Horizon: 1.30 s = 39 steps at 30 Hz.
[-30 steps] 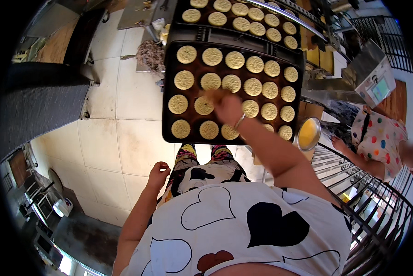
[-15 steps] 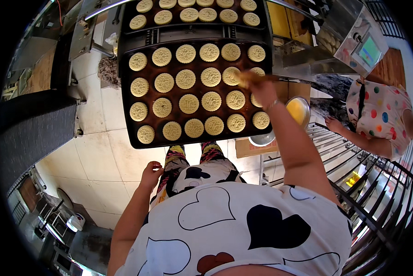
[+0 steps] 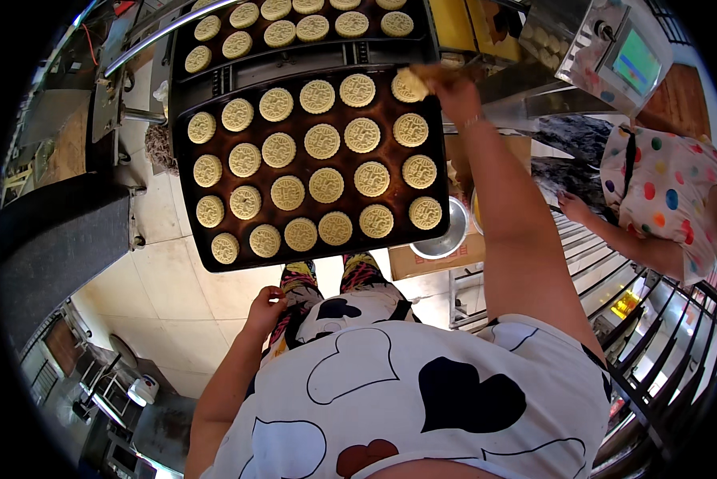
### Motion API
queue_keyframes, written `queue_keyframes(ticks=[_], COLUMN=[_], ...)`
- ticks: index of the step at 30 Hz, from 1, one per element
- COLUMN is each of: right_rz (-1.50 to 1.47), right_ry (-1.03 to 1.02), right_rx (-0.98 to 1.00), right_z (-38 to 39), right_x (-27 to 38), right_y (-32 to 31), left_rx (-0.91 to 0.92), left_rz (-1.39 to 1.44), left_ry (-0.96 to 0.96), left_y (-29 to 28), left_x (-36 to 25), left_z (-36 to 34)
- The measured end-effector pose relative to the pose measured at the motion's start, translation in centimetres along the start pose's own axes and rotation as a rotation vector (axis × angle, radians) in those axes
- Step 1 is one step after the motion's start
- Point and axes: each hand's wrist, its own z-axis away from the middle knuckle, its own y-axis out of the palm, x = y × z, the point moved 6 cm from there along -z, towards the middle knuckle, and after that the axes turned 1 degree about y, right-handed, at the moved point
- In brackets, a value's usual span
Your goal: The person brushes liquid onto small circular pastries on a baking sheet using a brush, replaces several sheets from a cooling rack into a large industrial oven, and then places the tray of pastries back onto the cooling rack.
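A dark baking tray holds rows of round, pale yellow pastries with stamped patterns. At its far right corner, my right hand is closed around a pastry brush. The brush's yellowish bristles lie over the corner pastry and partly cover it. My left hand hangs below the tray's near edge, fingers curled in, with nothing visible in them.
Beyond the tray is a second tray of similar pastries. A metal bowl stands on cardboard at the right. A person in a dotted top is farther right, near a machine with a screen and metal racks.
My right hand has moved the brush away from me, from a second-row pastry to the far right corner one. The view has shifted, so the tray appears farther left. My left hand stays low.
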Motion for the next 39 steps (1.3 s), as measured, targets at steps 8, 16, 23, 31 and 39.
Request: queue_keyframes(ticks=[8,16,23,31,39], right_rz=[-0.234,-0.420,-0.809,-1.412,-1.403], right_ry=[0.301,0.341,0.684,1.332,1.549], right_rx=[0.095,0.267,-0.434,-0.628,-0.150], right_z=[9.7,29.3,32.2,37.8,36.9], right_x=[-1.3,3.3,-1.1,-9.8,-5.8], right_y=[0.0,-1.1,-3.9,5.0,6.5], left_rx=[0.010,0.118,0.107,0.033,-0.582], left_rz=[-0.059,-0.186,-0.191,-0.215,0.088], left_ry=[-0.009,0.097,0.072,0.031,-0.111], left_y=[0.6,1.5,1.6,-1.1,-15.0], left_x=[-0.4,-2.4,-3.9,-0.2,10.7], left_z=[0.4,-1.9,-0.9,-1.6,-4.6])
